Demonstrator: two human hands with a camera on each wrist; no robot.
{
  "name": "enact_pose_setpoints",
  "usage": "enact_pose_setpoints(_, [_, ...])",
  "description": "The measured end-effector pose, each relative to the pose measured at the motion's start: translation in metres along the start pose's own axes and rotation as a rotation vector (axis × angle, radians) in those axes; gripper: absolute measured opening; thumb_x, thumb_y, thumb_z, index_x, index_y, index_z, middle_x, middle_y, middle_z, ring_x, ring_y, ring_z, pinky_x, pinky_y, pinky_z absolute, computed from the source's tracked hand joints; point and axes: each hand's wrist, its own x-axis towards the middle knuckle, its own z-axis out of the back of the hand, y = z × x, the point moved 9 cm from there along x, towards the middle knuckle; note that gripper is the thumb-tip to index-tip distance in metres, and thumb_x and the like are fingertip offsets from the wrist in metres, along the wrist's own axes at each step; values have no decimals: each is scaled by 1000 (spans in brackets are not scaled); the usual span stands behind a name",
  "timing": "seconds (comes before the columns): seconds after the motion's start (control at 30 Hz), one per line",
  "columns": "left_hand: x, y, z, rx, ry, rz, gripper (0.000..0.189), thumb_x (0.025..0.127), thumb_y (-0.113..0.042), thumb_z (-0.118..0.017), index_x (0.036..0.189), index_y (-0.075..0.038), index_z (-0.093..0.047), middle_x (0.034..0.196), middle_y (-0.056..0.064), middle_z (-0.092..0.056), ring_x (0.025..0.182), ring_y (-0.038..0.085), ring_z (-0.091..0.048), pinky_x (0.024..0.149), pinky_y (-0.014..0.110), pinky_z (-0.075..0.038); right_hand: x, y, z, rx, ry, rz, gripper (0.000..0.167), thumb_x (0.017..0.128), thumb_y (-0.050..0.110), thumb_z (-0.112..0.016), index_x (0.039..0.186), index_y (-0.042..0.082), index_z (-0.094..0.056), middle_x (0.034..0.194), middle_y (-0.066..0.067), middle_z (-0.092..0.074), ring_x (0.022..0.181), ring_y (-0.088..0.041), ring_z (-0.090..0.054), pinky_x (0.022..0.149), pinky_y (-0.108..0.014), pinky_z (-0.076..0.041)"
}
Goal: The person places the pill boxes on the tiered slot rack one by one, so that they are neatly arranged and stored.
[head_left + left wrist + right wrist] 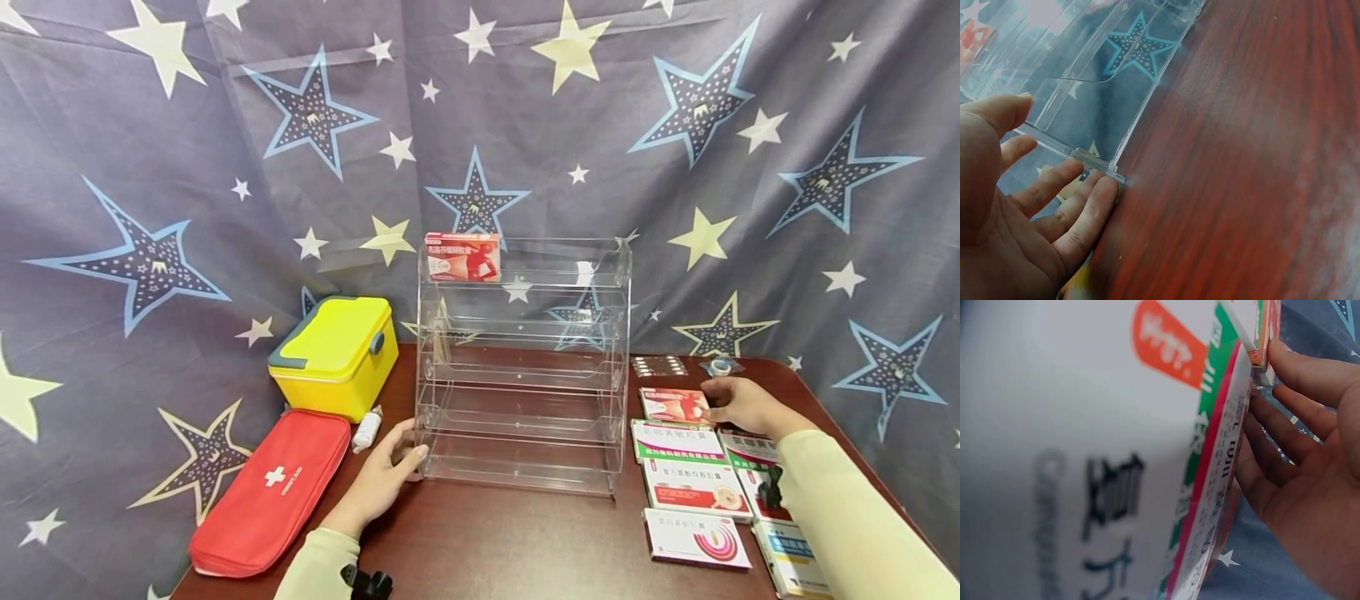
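A clear acrylic tiered display rack (517, 417) stands on the table. My left hand (388, 471) rests against its lower left side; in the left wrist view the extended fingers (1088, 219) touch the side panel, with the thumb near its edge. At the right, my right hand (742, 404) holds the right end of a red medicine box (671, 406) between thumb and fingers. That box lies just behind a white and green medicine box (678, 442). A similar red medicine box (462, 257) stands at the left of the rack's top tier.
White medicine boxes (696, 537) lie in rows at the right front. A blister pack (658, 367) and a small roll (721, 367) lie behind. Left of the rack are a yellow case (337, 350), a red first aid pouch (270, 492) and a small white bottle (367, 429).
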Motion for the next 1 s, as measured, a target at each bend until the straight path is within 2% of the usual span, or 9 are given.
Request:
enact_pose_setpoints(0.17, [0, -1, 0, -2, -2, -1, 47, 106, -18, -65, 150, -12, -51, 128, 25, -61, 104, 34, -66, 76, 41, -63, 2, 2, -1, -25, 2, 15, 67, 93, 9, -79, 142, -21, -45, 123, -34, -65, 111, -46, -64, 88, -55, -57])
enact_pose_setpoints(0.3, [0, -2, 0, 3, 4, -1, 46, 107, -18, -64, 150, -13, -51, 128, 24, -61, 105, 35, -65, 77, 42, -63, 3, 6, -3, -61, 23, 60, 69, 94, 6, -77, 144, -23, -40, 121, -35, -65, 111, -47, -64, 88, -57, -56])
enact_pose_setpoints(0.43, [0, -1, 0, 6, 6, -3, 46, 107, -18, -64, 150, -12, -50, 129, 25, -61, 106, 37, -65, 77, 42, -63, 3, 8, -5, -82, 35, 81, 58, 95, 4, -75, 140, -21, -48, 118, -30, -67, 107, -43, -65, 87, -56, -56])
enact_pose_setpoints(0.57, [0, 0, 0, 6, 2, 5, 45, 107, -18, -64, 149, -12, -51, 129, 25, -61, 106, 37, -65, 77, 41, -63, 4, 7, -5, -71, 31, 65, 53, 94, 4, -76, 136, -18, -52, 114, -26, -67, 105, -40, -66, 86, -56, -56])
enact_pose_setpoints(0.7, [0, 0, -1, 8, 1, 10, 46, 107, -19, -64, 150, -13, -51, 130, 24, -61, 107, 37, -65, 77, 40, -63, 5, 3, 0, -18, 23, 20, 57, 92, 5, -80, 134, -17, -50, 116, -29, -66, 106, -43, -66, 87, -55, -57])
enact_pose_setpoints(0.83, [0, 1, -1, 11, -1, 14, 46, 107, -19, -64, 150, -13, -51, 130, 23, -62, 107, 38, -64, 77, 40, -63, 4, -1, 8, -3, -27, -19, 55, 89, 6, -84, 131, -13, -53, 114, -27, -67, 104, -39, -66, 86, -52, -57])
enact_pose_setpoints(1.0, [-1, 0, -1, 8, 4, 16, 46, 107, -19, -64, 151, -13, -51, 130, 23, -62, 108, 37, -64, 77, 40, -62, 0, -1, 23, -31, -146, -8, 33, 91, 8, -81, 117, -4, -63, 104, -17, -69, 94, -30, -65, 80, -44, -55])
